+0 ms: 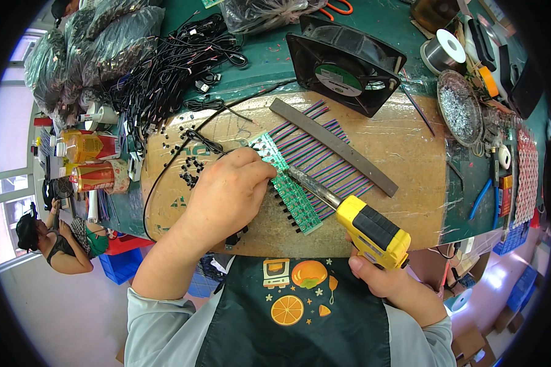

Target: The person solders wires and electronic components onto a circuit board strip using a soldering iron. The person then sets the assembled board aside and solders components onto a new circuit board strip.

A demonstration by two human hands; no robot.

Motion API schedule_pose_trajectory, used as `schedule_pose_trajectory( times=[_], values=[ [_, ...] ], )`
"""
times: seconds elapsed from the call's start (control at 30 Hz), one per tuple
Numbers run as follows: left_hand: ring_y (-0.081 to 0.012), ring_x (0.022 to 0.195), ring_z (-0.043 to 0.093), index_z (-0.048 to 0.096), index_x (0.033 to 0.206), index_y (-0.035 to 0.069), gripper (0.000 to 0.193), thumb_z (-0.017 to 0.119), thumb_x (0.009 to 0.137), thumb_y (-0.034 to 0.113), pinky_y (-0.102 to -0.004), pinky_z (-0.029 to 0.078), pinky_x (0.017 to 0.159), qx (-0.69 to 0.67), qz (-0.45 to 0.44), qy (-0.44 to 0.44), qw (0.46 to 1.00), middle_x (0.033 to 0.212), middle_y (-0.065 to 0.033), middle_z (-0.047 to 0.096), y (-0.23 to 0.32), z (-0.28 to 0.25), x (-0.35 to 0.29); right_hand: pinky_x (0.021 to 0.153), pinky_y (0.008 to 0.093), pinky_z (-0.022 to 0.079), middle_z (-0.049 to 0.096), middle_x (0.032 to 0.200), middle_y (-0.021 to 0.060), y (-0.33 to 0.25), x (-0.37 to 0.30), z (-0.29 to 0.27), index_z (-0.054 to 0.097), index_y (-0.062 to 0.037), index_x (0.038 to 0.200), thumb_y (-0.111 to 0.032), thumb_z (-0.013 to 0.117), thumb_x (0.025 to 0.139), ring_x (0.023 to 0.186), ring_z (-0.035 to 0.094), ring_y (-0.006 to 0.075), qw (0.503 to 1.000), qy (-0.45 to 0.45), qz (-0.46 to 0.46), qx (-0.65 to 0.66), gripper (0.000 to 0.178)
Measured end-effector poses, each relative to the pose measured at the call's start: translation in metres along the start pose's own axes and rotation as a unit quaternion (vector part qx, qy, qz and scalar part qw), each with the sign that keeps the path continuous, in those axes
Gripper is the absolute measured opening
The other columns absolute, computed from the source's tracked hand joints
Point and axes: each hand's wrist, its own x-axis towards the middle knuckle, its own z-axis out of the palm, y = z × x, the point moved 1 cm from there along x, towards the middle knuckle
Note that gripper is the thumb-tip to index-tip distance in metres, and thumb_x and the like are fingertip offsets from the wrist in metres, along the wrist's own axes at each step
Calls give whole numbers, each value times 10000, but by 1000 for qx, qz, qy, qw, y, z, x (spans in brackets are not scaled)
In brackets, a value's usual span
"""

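Note:
My right hand [374,275] is wrapped round the grip of a yellow and black soldering gun [373,231]. The gun's metal tip reaches the upper part of a green circuit board panel [295,199], which lies slanted on the brown work sheet. My left hand [229,189] is pinched at the panel's left edge, close to the tip; what the fingertips hold is hidden. Rows of thin multicoloured wires [333,168] run from the panel's right side, under a long grey bar [337,147] lying across them. Small black parts line the panel's left edge.
A black fan [344,67] stands beyond the bar. Black cables [171,73] heap at the far left, with small black components [191,171] below. At right are a solder spool [444,52] and a dish of metallic bits [460,107]. Another person [58,241] sits at left.

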Motion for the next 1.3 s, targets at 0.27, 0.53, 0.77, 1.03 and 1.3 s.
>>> schedule_pose_trajectory(
  times=[0.27, 0.53, 0.77, 1.03, 1.3],
  values=[
    [-319, 825, 651, 709, 894, 47, 97, 679, 803, 31, -403, 530, 720, -2, -3, -7, 1000, 858, -116, 651, 1, -1, 1, 632, 283, 480, 624, 817, 17, 10, -5, -6, 624, -36, 1038, -55, 723, 857, 728, 597, 111, 1000, 7, 8, 11, 207],
    [-318, 834, 649, 706, 900, 47, 99, 677, 806, 35, -405, 528, 725, 6, 2, -9, 1000, 862, -115, 650, 2, -2, 2, 522, 274, 444, 578, 836, 95, 19, -3, -9, 475, 38, 1304, -106, 713, 858, 588, 530, 147, 999, -1, -53, 5, 526],
    [-337, 859, 641, 686, 891, 48, 82, 617, 847, 54, -447, 514, 760, -2, -5, -22, 1000, 876, -123, 633, 1, -2, 3, 513, 278, 442, 576, 849, 95, 20, -4, -10, 476, 38, 1301, -105, 716, 853, 572, 524, 149, 999, 0, -37, 21, 528],
    [-336, 888, 636, 677, 908, 24, 100, 643, 819, -6, -409, 510, 776, -44, -26, -36, 998, 906, -135, 645, 2, -4, 8, 517, 289, 456, 585, 947, 104, 22, -3, -11, 470, 31, 1314, -96, 718, 851, 592, 540, 158, 998, -10, -40, 38, 540],
    [-330, 903, 642, 690, 918, 29, 158, 627, 791, -41, -402, 519, 788, -43, 25, -65, 997, 914, -123, 646, -1, -6, 11, 519, 297, 462, 579, 1136, 111, 20, -2, -12, 453, 14, 1340, -79, 709, 850, 607, 547, 165, 997, -13, -55, 49, 560]
  ],
)
